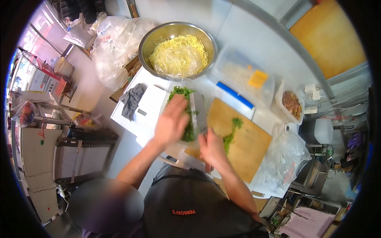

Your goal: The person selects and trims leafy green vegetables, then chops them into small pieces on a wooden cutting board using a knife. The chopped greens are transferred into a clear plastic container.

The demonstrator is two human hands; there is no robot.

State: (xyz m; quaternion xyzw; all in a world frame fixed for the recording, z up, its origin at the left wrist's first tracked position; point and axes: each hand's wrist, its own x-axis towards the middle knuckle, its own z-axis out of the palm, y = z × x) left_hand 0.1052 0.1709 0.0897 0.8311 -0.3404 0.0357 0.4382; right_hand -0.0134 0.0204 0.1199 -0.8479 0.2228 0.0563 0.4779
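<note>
My right hand grips the handle of a cleaver, whose broad blade stands over a clear plastic container of chopped green herbs. Flat above the herbs, at the blade's left side, my left hand has its fingers extended; whether it touches them I cannot tell. To the right lies a wooden cutting board with scattered herb pieces on it.
A steel bowl of yellow noodles stands behind the container. A grey cloth and a white lid or board lie left. Right are a plastic tub, a tray of meat and plastic bags.
</note>
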